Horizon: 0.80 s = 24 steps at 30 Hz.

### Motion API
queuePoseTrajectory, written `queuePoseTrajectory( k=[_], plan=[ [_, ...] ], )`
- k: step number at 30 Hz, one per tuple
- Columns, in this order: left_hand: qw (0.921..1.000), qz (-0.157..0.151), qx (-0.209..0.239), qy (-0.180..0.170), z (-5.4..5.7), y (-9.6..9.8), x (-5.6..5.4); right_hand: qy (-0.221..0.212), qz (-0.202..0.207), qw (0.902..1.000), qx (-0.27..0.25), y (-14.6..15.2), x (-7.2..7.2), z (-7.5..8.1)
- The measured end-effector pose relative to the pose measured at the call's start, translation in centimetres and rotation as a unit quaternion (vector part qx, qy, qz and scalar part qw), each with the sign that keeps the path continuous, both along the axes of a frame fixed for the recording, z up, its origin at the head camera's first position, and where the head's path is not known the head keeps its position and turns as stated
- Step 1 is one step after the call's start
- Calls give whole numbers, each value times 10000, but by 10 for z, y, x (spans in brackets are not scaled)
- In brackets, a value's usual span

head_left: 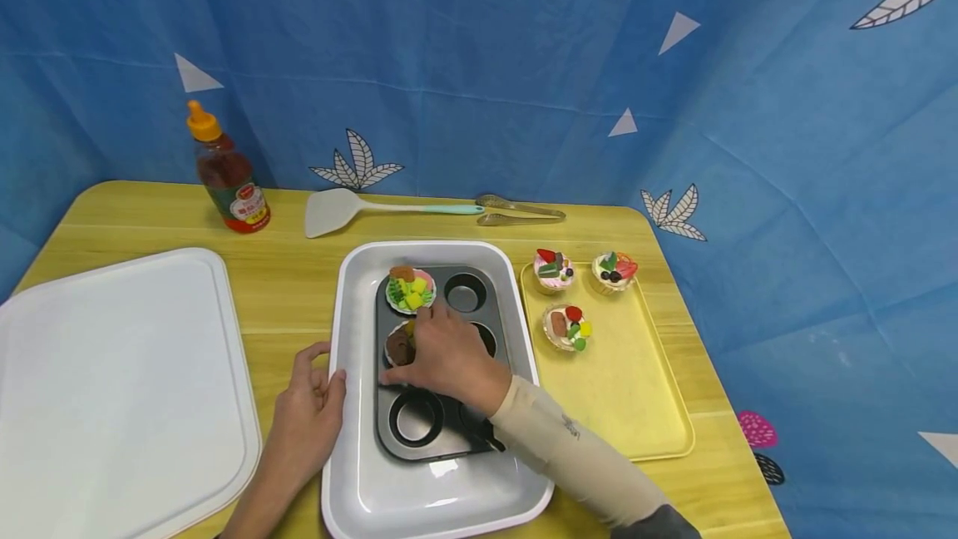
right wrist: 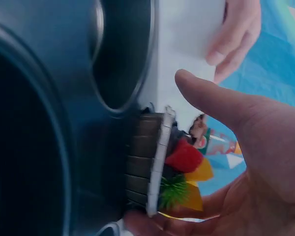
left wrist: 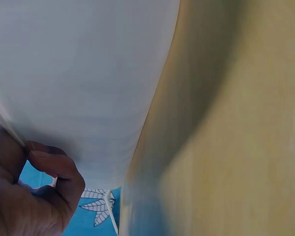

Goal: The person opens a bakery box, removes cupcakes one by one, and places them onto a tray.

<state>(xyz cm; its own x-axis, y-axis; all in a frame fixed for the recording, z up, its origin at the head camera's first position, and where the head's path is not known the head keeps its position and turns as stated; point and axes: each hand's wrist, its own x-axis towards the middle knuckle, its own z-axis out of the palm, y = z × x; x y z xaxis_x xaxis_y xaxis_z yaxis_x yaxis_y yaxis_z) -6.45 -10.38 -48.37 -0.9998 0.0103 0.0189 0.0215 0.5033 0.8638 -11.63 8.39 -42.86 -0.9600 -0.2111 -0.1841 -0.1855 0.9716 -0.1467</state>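
Observation:
My right hand reaches over the grey muffin pan, around a chocolate-topped toy cupcake in its middle left cup. The right wrist view shows the thumb standing away from this cupcake, while the other fingers lie close to its far side. Behind it, a cupcake with green and yellow toppings fills the upper left cup. The pan lies inside a deep white tray. With bent fingers, my left hand holds the tray's left rim; the left wrist view shows this hand at the edge.
On the right, a yellow tray bears three fruit-topped cupcakes. A white board lies on the left. Along the back are a sauce bottle, a spatula and metal tongs. Blue cloth hangs behind the table.

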Motion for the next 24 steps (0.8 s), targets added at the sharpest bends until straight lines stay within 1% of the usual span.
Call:
queuePoseTrajectory(
  k=[5, 8, 18, 24],
  plan=[
    [9999, 29, 0, -141, 0, -1, 0, -32, -18, 10000, 59, -2, 0, -6],
    [9997, 15, 54, -218, 1, -1, 0, -55, 34, 10000, -11, -1, -1, -7],
    [9997, 25, 69, -250, 2, -1, 1, -167, 126, 9994, -293, 0, -6, -8],
    [9996, 1, 28, -282, 2, 0, 0, -117, 133, 9990, -406, 2, -6, -10]
  ],
)
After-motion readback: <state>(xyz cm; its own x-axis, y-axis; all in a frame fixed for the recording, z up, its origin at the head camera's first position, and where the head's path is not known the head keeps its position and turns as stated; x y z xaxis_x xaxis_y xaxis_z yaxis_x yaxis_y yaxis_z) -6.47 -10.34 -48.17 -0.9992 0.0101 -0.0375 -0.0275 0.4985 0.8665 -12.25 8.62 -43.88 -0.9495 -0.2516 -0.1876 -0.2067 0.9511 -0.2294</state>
